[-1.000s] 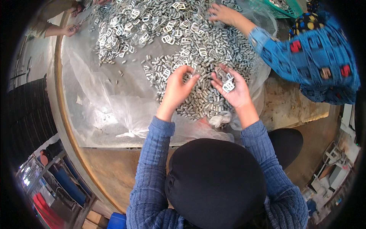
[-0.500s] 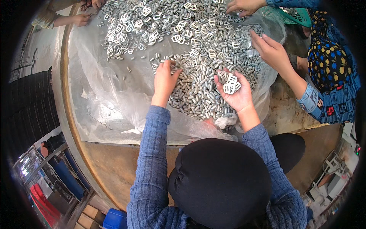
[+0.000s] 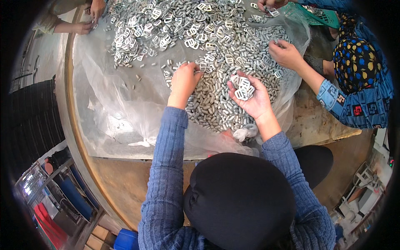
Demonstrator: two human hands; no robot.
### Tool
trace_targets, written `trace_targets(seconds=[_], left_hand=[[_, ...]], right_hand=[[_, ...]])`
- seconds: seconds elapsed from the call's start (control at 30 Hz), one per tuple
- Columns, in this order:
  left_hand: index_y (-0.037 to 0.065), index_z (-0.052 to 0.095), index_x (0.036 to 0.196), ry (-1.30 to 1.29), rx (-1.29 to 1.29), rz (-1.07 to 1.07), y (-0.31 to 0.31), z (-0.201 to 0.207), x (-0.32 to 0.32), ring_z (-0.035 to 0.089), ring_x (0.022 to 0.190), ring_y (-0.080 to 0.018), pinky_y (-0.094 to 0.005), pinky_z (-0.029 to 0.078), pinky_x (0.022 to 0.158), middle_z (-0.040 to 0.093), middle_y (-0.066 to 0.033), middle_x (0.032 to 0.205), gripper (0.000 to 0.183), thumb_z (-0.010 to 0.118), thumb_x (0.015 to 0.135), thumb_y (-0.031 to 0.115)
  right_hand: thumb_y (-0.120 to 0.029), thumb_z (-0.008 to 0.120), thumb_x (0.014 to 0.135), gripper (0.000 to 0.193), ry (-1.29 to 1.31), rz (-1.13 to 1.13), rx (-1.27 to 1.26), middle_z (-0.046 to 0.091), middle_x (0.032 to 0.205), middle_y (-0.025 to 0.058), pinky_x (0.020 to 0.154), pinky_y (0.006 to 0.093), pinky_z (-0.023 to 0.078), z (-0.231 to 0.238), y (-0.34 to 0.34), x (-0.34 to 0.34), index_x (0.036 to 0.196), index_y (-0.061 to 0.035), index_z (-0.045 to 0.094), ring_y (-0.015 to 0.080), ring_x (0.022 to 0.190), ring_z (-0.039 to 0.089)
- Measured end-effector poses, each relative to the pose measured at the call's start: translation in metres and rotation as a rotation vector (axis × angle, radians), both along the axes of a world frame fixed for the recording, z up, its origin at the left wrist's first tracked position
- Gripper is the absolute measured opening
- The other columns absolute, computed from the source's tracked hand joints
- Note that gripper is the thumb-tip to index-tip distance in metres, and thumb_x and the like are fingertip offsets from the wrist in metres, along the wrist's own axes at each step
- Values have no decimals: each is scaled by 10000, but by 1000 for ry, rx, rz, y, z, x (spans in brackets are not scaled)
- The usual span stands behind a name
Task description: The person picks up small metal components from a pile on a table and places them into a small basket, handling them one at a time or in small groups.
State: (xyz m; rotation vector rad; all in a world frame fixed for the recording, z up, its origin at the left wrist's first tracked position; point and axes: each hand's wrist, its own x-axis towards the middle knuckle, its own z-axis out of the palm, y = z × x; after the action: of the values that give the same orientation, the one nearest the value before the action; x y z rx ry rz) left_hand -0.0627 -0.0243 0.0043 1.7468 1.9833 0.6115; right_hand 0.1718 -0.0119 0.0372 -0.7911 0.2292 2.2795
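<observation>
In my upturned right hand point(image 3: 257, 102) rests a small stack of silvery metal buckles point(image 3: 244, 88), flat frames with slots, fingers curled round them. My left hand point(image 3: 184, 81) reaches palm down over the heap, thumb and fingertips closing on the edge of another slotted buckle point(image 3: 205, 66). Its finger pads are partly hidden. Around and beneath both hands lie many small grey capsule-shaped metal pieces point(image 3: 210, 100), with more buckles scattered among them. The heap spreads on clear plastic sheeting point(image 3: 121, 100) over the table.
A co-worker's hand point(image 3: 285, 54) works at the heap's right side, below a green mesh basket point(image 3: 318, 16). Other people's hands point(image 3: 83, 27) are at the far left. A knotted plastic bundle point(image 3: 246, 132) lies at the near edge. A shelf point(image 3: 62, 187) stands lower left.
My left hand has moved right, its fingertips reaching a buckle. My right hand has shifted slightly left and away from me with its buckles. The co-worker's spread hand has closed its fingers.
</observation>
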Motion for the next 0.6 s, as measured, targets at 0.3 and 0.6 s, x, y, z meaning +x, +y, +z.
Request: trace_targets(seconds=[0.3, 0.6], left_hand=[[3, 595, 960, -903, -168, -43, -17, 60, 42, 560, 728, -62, -213, 450, 640, 612, -23, 838, 169, 628, 824, 98], [83, 616, 1010, 60, 83, -77, 17, -14, 15, 554, 855, -312, -375, 451, 766, 579, -136, 958, 331, 694, 728, 238]], right_hand=[[-271, 425, 907, 337, -117, 60, -3, 584, 1057, 146, 801, 494, 494, 7, -5, -11, 1123, -37, 536, 355, 1009, 552], [-252, 488, 884, 282, -48, 97, 44, 602, 1022, 137, 752, 485, 525, 3, -5, -11, 1072, -57, 569, 337, 994, 566]])
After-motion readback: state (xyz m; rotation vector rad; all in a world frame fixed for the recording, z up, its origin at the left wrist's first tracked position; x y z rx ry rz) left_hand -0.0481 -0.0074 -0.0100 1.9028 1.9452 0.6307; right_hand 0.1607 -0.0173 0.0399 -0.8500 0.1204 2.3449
